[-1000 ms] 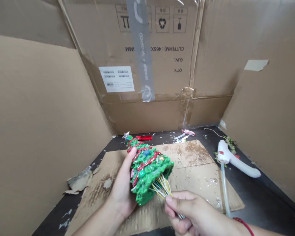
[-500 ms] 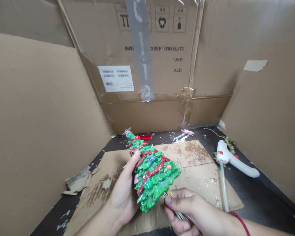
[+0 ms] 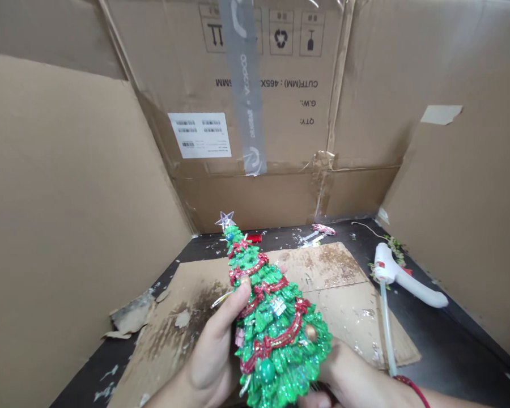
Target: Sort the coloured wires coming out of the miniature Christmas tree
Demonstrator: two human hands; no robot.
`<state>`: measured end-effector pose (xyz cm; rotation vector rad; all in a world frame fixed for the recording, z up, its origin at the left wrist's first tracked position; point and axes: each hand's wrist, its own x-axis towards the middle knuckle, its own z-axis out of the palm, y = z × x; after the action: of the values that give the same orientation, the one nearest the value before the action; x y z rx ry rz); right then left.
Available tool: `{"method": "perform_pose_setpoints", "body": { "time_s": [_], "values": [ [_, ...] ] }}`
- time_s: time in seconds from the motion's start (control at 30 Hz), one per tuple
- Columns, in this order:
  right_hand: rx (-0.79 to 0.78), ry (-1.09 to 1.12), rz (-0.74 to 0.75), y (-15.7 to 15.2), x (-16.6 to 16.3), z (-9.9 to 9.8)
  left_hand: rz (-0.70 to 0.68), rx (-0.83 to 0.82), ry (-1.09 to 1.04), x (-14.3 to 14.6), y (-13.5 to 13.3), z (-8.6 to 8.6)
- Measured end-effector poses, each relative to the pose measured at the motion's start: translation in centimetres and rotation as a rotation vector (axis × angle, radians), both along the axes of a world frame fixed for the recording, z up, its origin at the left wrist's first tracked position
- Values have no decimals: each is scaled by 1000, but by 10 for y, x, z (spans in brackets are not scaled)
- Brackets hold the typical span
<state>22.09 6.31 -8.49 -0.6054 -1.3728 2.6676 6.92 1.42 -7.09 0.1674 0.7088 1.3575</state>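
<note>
A small green Christmas tree [image 3: 255, 323] with red glitter garlands, baubles, tiny presents and a clear star on top lies tilted in front of me. My left hand [image 3: 216, 345] is closed around its left side, thumb pressed on the front. Behind and under the tree's wide base is my right hand [image 3: 344, 371], with a red cord bracelet at the wrist. Most of its fingers are hidden by the tree, and a curled fingertip shows below, at the place of the bundle of thin wires under the base.
A white glue gun [image 3: 403, 277] with a glue stick stands at the right. A stained cardboard sheet [image 3: 348, 300] covers the dark table. Behind it lie a red object [image 3: 254, 238] and red-white string [image 3: 324, 229]. Cardboard walls [image 3: 246, 198] enclose the back and sides.
The tree has come nearer and turned its decorated front more toward me. Its base now covers the wires and most of my right hand's fingers, which gripped those wires before.
</note>
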Motion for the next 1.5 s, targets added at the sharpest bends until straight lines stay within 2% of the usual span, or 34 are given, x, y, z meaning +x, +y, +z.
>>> {"method": "perform_pose_setpoints", "body": {
  "time_s": [0.13, 0.3, 0.4, 0.53, 0.67, 0.77, 0.87, 0.97, 1.07, 1.13, 1.2, 1.3, 1.4, 1.5],
  "values": [
    [12, -23, -39, 1, -1, -13, 86, -19, 64, -1, 2, 1],
    [80, 4, 14, 3, 3, -30, 184, -9, 183, -8, 11, 6],
    [184, 25, 132, 4, 8, -27, 186, 12, 226, -11, 15, 5],
    [135, -19, 236, 4, 11, -20, 204, 24, 326, -10, 15, 3],
    [194, -88, 284, 7, 13, -19, 194, 31, 454, -7, 12, 2],
    [294, -102, 279, 12, 15, -17, 185, 48, 495, -9, 12, 2],
    [432, -146, 241, 18, 16, -10, 217, -12, 451, -11, 14, 5],
    [399, -93, 179, 20, 13, -6, 246, -65, 370, -13, 15, 8],
    [347, 9, 145, 20, 9, -6, 209, -104, 291, -12, 16, 9],
    [441, 64, 56, 18, 7, -7, 209, -117, 285, -10, 15, 9],
    [595, 58, -87, 15, 6, -7, 267, -119, 313, -6, 15, 9],
    [864, -72, -261, 11, 8, -5, 399, -139, 351, 1, 14, 9],
    [1101, -161, -296, 9, 9, -4, 458, -168, 331, 7, 13, 11],
    [1123, -79, -285, 9, 8, -3, 422, -219, 280, 12, 12, 13]
  ]
}}
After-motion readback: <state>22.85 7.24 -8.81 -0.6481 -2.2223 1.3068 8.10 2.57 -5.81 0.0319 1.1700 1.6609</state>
